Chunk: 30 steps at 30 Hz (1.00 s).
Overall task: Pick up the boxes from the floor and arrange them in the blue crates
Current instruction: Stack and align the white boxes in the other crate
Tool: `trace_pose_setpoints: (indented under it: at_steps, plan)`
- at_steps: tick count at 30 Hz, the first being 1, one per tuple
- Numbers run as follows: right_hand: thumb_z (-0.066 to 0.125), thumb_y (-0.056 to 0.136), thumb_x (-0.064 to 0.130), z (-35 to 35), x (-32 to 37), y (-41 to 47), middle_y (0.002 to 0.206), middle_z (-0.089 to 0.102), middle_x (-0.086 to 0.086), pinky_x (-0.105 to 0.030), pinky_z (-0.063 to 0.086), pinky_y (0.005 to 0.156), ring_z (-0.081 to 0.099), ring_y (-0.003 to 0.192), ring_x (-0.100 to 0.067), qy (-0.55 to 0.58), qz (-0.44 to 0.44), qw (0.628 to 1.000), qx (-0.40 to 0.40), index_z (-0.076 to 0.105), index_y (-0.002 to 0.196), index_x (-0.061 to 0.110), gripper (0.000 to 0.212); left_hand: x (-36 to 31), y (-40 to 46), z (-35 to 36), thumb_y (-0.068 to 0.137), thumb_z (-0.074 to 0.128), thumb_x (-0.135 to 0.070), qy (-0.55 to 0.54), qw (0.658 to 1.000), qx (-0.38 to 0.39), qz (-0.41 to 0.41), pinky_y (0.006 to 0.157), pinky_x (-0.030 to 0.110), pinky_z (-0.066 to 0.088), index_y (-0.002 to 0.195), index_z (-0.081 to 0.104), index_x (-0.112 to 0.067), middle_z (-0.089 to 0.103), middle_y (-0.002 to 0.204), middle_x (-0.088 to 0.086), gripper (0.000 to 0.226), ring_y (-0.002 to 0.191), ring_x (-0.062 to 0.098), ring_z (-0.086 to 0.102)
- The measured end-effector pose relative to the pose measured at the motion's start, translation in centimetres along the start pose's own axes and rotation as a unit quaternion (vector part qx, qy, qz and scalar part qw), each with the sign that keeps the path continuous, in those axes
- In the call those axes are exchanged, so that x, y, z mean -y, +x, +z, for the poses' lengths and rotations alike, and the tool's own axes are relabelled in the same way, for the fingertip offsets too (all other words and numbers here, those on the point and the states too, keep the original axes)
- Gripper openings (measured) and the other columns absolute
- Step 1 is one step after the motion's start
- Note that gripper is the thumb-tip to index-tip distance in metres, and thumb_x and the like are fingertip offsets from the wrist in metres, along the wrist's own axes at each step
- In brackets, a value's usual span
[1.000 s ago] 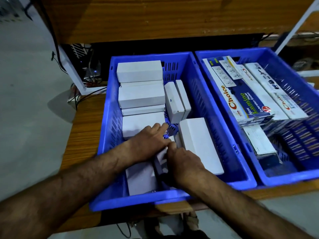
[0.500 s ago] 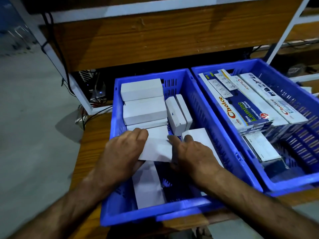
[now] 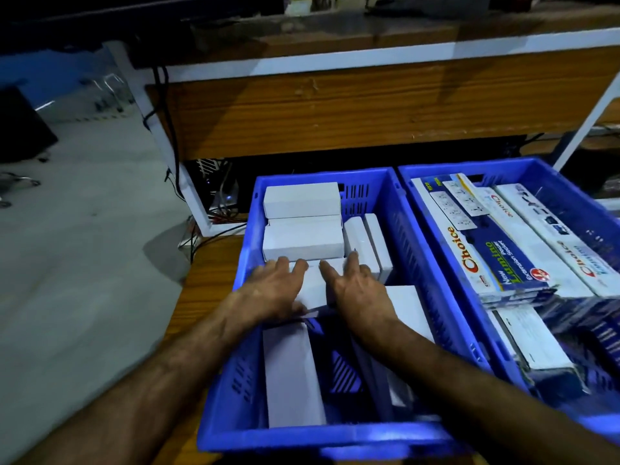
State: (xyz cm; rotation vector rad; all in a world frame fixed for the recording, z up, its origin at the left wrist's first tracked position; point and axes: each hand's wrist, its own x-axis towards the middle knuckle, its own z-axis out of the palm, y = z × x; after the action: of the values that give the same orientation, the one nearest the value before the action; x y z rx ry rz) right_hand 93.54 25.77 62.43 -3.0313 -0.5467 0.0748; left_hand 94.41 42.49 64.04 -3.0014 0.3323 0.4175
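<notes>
Closest to the camera, at the bottom middle of the frame, a white box [image 3: 291, 370] lies flat in the left blue crate [image 3: 246, 263], long axis running near to far. Just past it, both hands rest flat on another white box [image 3: 313, 285] mid-crate: left hand [image 3: 273, 290] and right hand [image 3: 357, 288] side by side, fingers spread and pointing away, pressing on it rather than clamping it. Further back, stacked boxes [image 3: 302, 243] lie crosswise. On the right, the second crate [image 3: 550, 169] holds printed cartons [image 3: 483, 250] angled lengthwise.
</notes>
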Motion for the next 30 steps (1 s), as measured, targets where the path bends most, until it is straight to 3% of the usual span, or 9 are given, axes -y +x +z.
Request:
trace_pose_setpoints:
  at_steps: [5,7,9,11,17,21,24,27,30]
  plan:
    - [0.045,0.101,0.011,1.9,-0.5,1.7,0.146,0.028,-0.034,-0.044,0.05,0.092,0.051,0.122,-0.042,0.015,-0.004,0.999,0.035,0.023,0.154,0.016,0.058,-0.5,1.8,2.1,0.088,0.067,-0.04,0.078,0.995,-0.056,-0.014,0.086,0.042,0.047,0.14,0.033,-0.014,0.047,0.127,0.017,0.068,0.113,0.035,0.053]
    - [0.04,0.103,0.01,2.1,-0.8,1.8,0.141,0.035,-0.03,-0.044,0.05,0.088,0.055,0.117,-0.039,0.011,-0.016,0.999,0.049,0.035,0.146,0.011,0.043,-0.2,1.9,3.1,0.074,0.079,-0.036,0.105,0.989,-0.104,-0.006,0.06,0.037,0.049,0.125,0.049,-0.013,0.054,0.109,0.014,0.063,0.091,0.032,0.061]
    - [0.04,0.104,0.01,2.4,-1.1,1.9,0.137,0.039,-0.028,-0.043,0.051,0.084,0.057,0.112,-0.039,-0.004,-0.03,0.998,0.05,0.042,0.137,0.006,0.034,-0.1,1.8,3.6,0.05,0.091,-0.026,0.123,0.983,-0.137,-0.009,0.038,0.026,0.024,0.095,0.059,-0.012,0.056,0.085,0.012,0.057,0.061,0.027,0.059]
    - [0.041,0.103,0.008,2.7,-1.1,2.0,0.136,0.042,-0.029,-0.043,0.053,0.081,0.058,0.11,-0.039,-0.017,-0.036,0.999,0.037,0.044,0.133,0.004,0.031,-0.3,1.8,3.8,0.042,0.088,-0.013,0.134,0.975,-0.174,-0.01,0.041,0.022,0.006,0.079,0.058,-0.013,0.054,0.075,0.01,0.048,0.048,0.025,0.053]
    - [0.086,0.061,0.015,3.4,-0.3,2.2,0.081,0.068,-0.018,-0.027,0.042,0.036,0.062,0.052,-0.026,-0.078,-0.017,0.997,-0.001,0.072,0.077,0.013,0.021,-1.4,1.5,3.7,0.039,0.089,-0.009,0.121,0.98,-0.15,-0.045,0.034,0.026,0.03,0.082,0.061,-0.016,0.058,0.078,0.008,0.051,0.057,0.024,0.06]
    - [0.084,0.064,0.017,3.8,-0.1,2.0,0.085,0.071,-0.019,-0.028,0.044,0.04,0.064,0.053,-0.027,-0.099,-0.008,0.995,-0.027,0.074,0.079,0.014,0.019,-1.7,1.4,3.5,0.04,0.091,-0.014,0.11,0.982,-0.14,-0.057,0.036,0.027,0.034,0.087,0.06,-0.017,0.057,0.083,0.008,0.056,0.062,0.024,0.061]
    - [0.089,0.06,0.027,3.4,-0.6,2.4,0.087,0.069,-0.019,-0.032,0.051,0.053,0.067,0.065,-0.029,-0.087,0.005,0.996,-0.034,0.075,0.092,0.014,0.037,-1.6,0.7,2.2,0.039,0.094,-0.036,0.089,0.983,-0.147,-0.056,0.043,0.029,0.039,0.095,0.059,-0.015,0.057,0.09,0.009,0.069,0.07,0.025,0.061]
    - [0.087,0.068,0.037,2.1,-1.3,1.8,0.117,0.063,-0.032,-0.043,0.056,0.079,0.067,0.099,-0.041,-0.061,0.008,0.997,-0.052,0.065,0.127,0.009,0.069,-2.3,-0.8,0.8,0.062,0.085,-0.044,0.061,0.979,-0.191,-0.031,0.06,0.037,0.051,0.116,0.056,-0.015,0.056,0.108,0.009,0.068,0.088,0.026,0.061]
    - [0.08,0.076,0.026,0.5,-1.4,-0.6,0.123,0.06,-0.036,-0.044,0.056,0.08,0.066,0.104,-0.045,-0.049,-0.002,0.996,-0.076,0.06,0.133,0.002,0.065,-3.5,-2.0,0.6,0.078,0.074,-0.039,0.026,0.974,-0.223,0.028,0.08,0.039,0.054,0.138,0.046,-0.018,0.051,0.127,0.009,0.069,0.105,0.027,0.059]
